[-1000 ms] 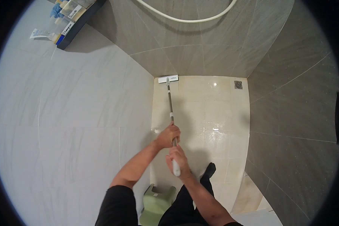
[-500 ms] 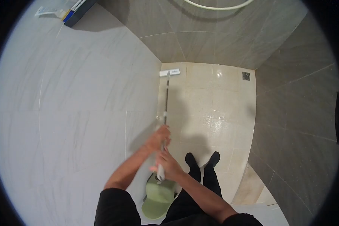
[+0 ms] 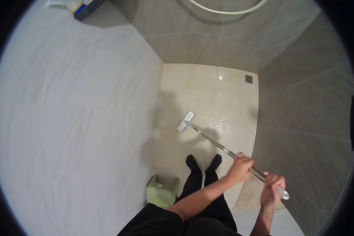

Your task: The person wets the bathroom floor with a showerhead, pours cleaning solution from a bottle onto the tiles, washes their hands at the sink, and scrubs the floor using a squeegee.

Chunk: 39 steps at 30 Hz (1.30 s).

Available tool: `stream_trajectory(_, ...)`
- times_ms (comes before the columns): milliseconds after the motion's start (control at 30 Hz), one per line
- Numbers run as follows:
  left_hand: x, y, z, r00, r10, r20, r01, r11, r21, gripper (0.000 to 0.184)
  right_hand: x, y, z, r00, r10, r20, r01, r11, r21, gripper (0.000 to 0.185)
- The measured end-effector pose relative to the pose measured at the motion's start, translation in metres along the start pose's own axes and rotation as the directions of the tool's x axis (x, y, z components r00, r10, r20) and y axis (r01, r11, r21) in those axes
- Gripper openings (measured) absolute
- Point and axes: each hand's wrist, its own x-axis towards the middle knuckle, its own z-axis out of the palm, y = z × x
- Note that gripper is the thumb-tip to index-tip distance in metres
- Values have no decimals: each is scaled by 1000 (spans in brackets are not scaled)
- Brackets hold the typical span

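A mop (image 3: 211, 141) with a metal pole and a white bar-shaped head slants across the tiled floor. Its head rests at an angle near the floor's middle; the underside is hidden. My left hand (image 3: 240, 169) is closed round the pole partway up. Behind it, my right hand (image 3: 273, 188) wraps the handle close to its pale end, out by the right wall. Both hands are well to the right of my dark-socked feet (image 3: 203, 163).
A green plastic stool (image 3: 161, 192) stands left of my legs by the pale wall (image 3: 86, 118). A square floor drain (image 3: 248, 79) lies in the far right corner. Above hangs a white hose (image 3: 224, 12); a dark shelf (image 3: 89, 10) with items juts out top left. The floor tiles look wet.
The mop's head has come back from the far left corner toward my feet and turned. Both hands have swung the handle from left of my feet to the right, still gripping it.
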Motion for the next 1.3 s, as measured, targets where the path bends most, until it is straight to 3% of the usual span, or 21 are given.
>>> stream_trajectory(133,-26,-61,-47,999,-31,16,27,976,216,10,-18,75,19,987,142,80,-145,989,38,19)
stream_trajectory(233,-40,-96,-92,992,-92,-87,113,956,271,17,-9,102,58,946,95,309,-93,995,-21,18)
stream_trajectory(333,-31,-90,-87,980,-98,-172,150,937,317,18,3,87,50,928,55,369,-48,998,-28,20)
stream_trajectory(367,-23,-78,-74,995,-58,-85,79,962,263,16,11,78,37,911,6,412,11,999,-38,21)
stream_trajectory(400,-13,-58,-52,997,-26,-72,40,977,209,15,10,57,18,946,80,314,-42,991,-125,21)
stream_trajectory(433,0,-38,-14,998,4,-65,7,986,165,14,21,41,-19,937,-45,346,55,998,-21,18)
stream_trajectory(500,16,-6,63,999,6,-41,-5,1000,18,12,17,-10,-75,986,-28,167,37,998,-51,24)
stream_trajectory(567,34,49,119,994,32,105,-25,998,-62,10,7,-59,-121,997,-81,19,83,989,-122,32)
stream_trajectory(667,47,85,161,959,64,277,-32,993,-117,10,-11,-96,-163,991,-134,-18,128,974,-189,38)
stream_trajectory(733,42,85,167,915,64,398,-17,992,-121,12,-30,-77,-176,989,-119,-92,108,987,-119,38)
stream_trajectory(800,24,47,147,872,-2,490,-45,996,83,12,-51,-30,-170,992,-41,-118,32,996,-78,36)
stream_trajectory(833,11,12,133,908,89,410,-132,988,78,11,-59,-2,-159,990,24,-140,-28,999,-24,30)
stream_trajectory(867,3,-33,113,855,129,502,-246,954,174,11,-62,25,-143,993,46,-110,-66,982,-180,28)
stream_trajectory(900,-1,-52,83,858,8,514,-212,916,340,11,-57,46,-120,988,153,-34,-156,975,-156,24)
stream_trajectory(967,6,-87,17,907,33,419,-231,872,432,7,-35,92,-80,980,-71,184,127,941,-314,12)
stream_trajectory(1000,11,-107,-8,899,-133,417,-90,876,474,6,-18,94,-55,977,-62,204,96,983,-159,11)
stream_trajectory(1067,29,-105,-41,909,-164,382,-98,809,580,4,2,106,-30,967,-55,248,84,991,-108,9)
stream_trajectory(1167,41,-90,-5,881,-162,445,-62,892,448,4,-1,70,-58,985,37,168,-10,987,-159,8)
stream_trajectory(1233,21,-66,63,881,5,472,-217,893,395,4,-27,26,-105,991,-88,103,117,935,-334,12)
stream_trajectory(1267,13,-28,95,858,-20,514,-217,892,397,3,-50,2,-130,999,12,32,0,938,-348,14)
stream_trajectory(1300,-8,-29,135,861,6,509,-210,915,345,5,-76,-15,-162,995,62,84,-40,969,-243,19)
